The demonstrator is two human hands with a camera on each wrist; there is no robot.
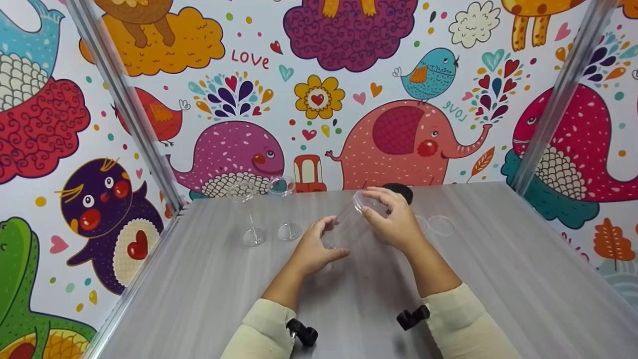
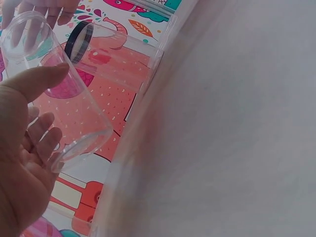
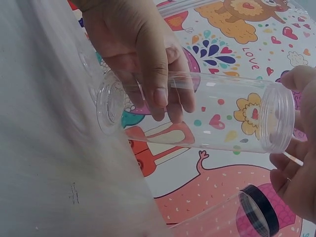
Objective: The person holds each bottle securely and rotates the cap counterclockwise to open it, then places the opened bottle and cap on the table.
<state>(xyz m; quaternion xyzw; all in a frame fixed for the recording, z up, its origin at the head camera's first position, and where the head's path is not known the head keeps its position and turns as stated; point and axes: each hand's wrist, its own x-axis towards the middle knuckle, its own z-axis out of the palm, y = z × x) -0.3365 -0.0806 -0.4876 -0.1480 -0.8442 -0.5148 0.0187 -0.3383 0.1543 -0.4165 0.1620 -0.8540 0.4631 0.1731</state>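
Note:
A clear plastic jar (image 1: 351, 227) is held tilted above the table between the two hands. The left hand (image 1: 316, 244) curls around its lower part, thumb on one side and fingers on the other, as the left wrist view shows. At the upper end, the right hand (image 1: 396, 219) grips the ridged rim between thumb and fingers. In the right wrist view the jar (image 3: 222, 113) lies across the picture, see-through, with nothing visible inside. Behind the right hand stands another clear jar with a black lid (image 3: 259, 210), partly hidden by that hand in the head view.
Two more clear jars (image 1: 289, 231) stand at the back left of the grey table (image 1: 199, 299). A clear round disc (image 1: 441, 226) lies to the right of the right hand, partly overlapping another one in view. Patterned walls with metal posts (image 1: 558, 94) bound the table.

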